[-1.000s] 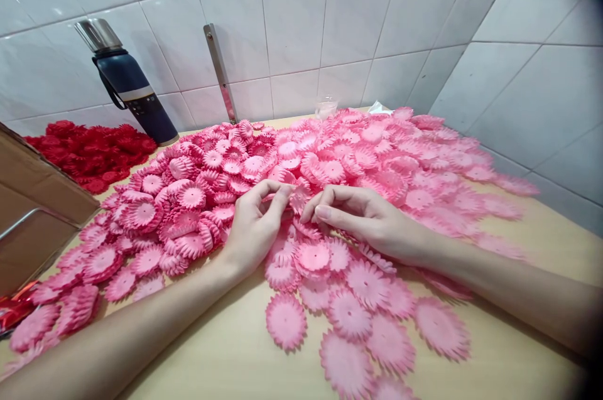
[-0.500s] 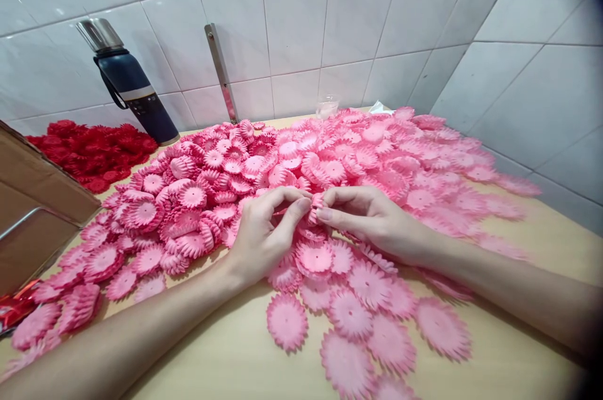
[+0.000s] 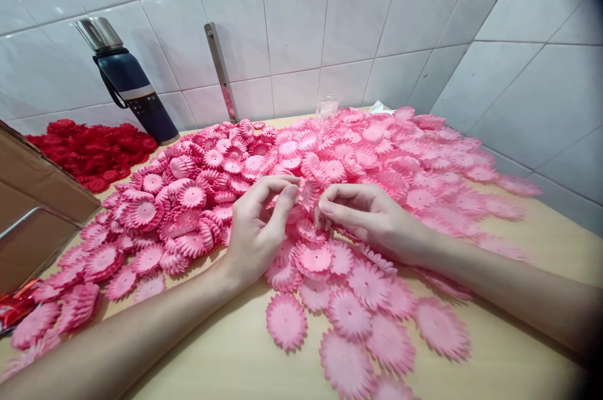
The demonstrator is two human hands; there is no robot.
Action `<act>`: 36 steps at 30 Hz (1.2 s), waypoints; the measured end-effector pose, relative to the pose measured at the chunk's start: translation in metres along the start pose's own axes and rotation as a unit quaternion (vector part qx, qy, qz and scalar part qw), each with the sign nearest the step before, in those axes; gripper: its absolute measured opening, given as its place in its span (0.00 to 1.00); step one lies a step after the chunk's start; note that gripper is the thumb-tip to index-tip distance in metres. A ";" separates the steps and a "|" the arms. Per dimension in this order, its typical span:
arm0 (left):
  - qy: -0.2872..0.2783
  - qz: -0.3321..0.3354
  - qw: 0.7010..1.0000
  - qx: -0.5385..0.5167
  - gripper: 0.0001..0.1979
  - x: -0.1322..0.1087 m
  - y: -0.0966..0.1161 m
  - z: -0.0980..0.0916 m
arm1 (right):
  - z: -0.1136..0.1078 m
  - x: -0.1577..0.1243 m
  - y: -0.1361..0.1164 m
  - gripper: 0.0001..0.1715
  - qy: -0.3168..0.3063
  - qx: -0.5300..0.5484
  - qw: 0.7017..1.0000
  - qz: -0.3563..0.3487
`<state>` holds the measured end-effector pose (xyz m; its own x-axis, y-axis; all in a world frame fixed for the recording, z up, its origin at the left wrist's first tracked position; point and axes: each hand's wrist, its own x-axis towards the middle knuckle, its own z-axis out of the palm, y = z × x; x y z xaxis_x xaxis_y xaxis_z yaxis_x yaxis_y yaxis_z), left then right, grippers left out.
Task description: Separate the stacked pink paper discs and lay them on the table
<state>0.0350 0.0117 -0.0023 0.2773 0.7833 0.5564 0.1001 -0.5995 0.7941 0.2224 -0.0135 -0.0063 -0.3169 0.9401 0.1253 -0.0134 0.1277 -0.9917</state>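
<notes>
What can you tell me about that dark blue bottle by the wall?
The bottle has a dark blue body, a shiny silver cap that looks like metal, and a dark strap along its left side. A pale band crosses the body, with light markings below, too small to read. It stands near the tiled wall, leaning left in this view, its base between the red pile and the pink pile. Whether either touches it is hard to tell.

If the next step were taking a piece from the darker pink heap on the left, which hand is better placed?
Probably the left hand: it is close beside the darker pink heap, while the right hand would have to reach past it. Whether the left is free, though, is hard to tell.
</notes>
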 end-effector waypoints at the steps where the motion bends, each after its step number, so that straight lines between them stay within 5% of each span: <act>1: 0.022 0.028 0.999 0.012 0.04 0.000 0.000 0.000 | 0.001 -0.001 -0.001 0.13 -0.007 -0.011 1.000 0.001; 4: 0.068 0.082 0.994 0.040 0.04 0.000 0.001 -0.001 | 0.005 -0.003 -0.006 0.11 -0.040 -0.041 0.998 -0.017; 7: 0.072 0.061 0.996 -0.007 0.04 -0.002 0.002 -0.001 | 0.008 -0.005 -0.008 0.12 -0.072 -0.092 0.991 -0.064; 13: 0.056 0.017 0.995 -0.085 0.05 -0.006 0.004 0.003 | 0.009 -0.013 -0.003 0.31 -0.173 -0.300 0.924 -0.159; 18: 0.121 0.033 0.990 -0.059 0.04 0.012 0.018 -0.003 | 0.011 -0.011 0.000 0.15 -0.153 -0.329 0.914 -0.184; 24: 0.234 0.107 0.962 0.090 0.08 0.066 0.022 -0.072 | 0.008 -0.004 0.002 0.17 -0.034 -0.274 0.944 -0.181; 27: 0.257 0.084 0.939 0.212 0.25 0.072 0.025 -0.106 | 0.007 -0.003 0.006 0.22 0.025 -0.251 0.952 -0.175; 30: 0.150 0.097 0.924 0.337 0.24 0.052 0.041 -0.111 | 0.006 -0.002 0.008 0.26 0.080 -0.241 0.954 -0.162; 33: -0.119 0.046 0.941 0.312 0.08 0.024 0.059 -0.091 | 0.006 -0.002 0.007 0.21 0.107 -0.240 0.955 -0.140; 36: -0.333 0.039 0.881 0.333 0.16 0.004 0.065 -0.065 | 0.006 -0.002 0.006 0.18 0.107 -0.248 0.954 -0.128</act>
<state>-0.0194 -0.0132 0.0671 0.7854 0.5981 0.1596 0.5328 -0.7843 0.3177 0.2173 -0.0163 -0.0126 -0.1612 0.8943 0.4174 0.4040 0.4457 -0.7989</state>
